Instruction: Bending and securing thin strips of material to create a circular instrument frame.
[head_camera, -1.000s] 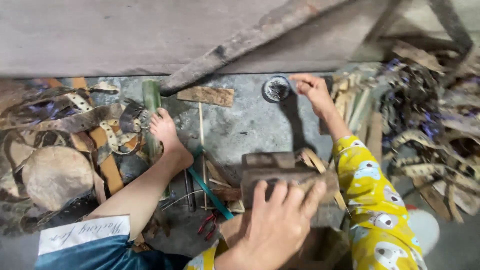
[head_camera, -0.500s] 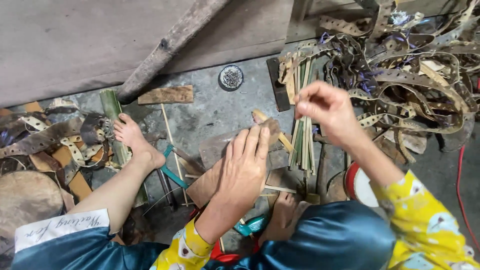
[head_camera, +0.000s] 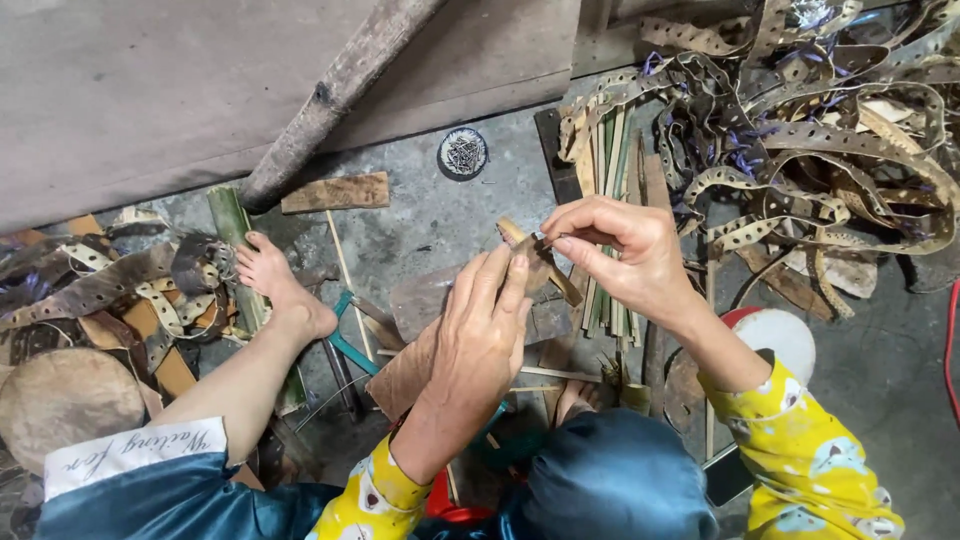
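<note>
My left hand is raised over a flat wooden block and grips a short tan bamboo strip that sticks out toward the right. My right hand meets it from the right. Its thumb and forefinger pinch a small dark nail against the strip's upper end. Both sleeves are yellow and patterned. My bare foot rests on the concrete to the left, beside a green bamboo piece.
A round tin of small nails sits on the floor beyond the hands. A bundle of bamboo slats and a tangle of perforated strips lie to the right. A wooden pole, a flat board and a teal-handled tool lie to the left.
My right hand came back from the tin at the far side and now meets my left hand. My left hand lifted off the wooden block with the strip.
</note>
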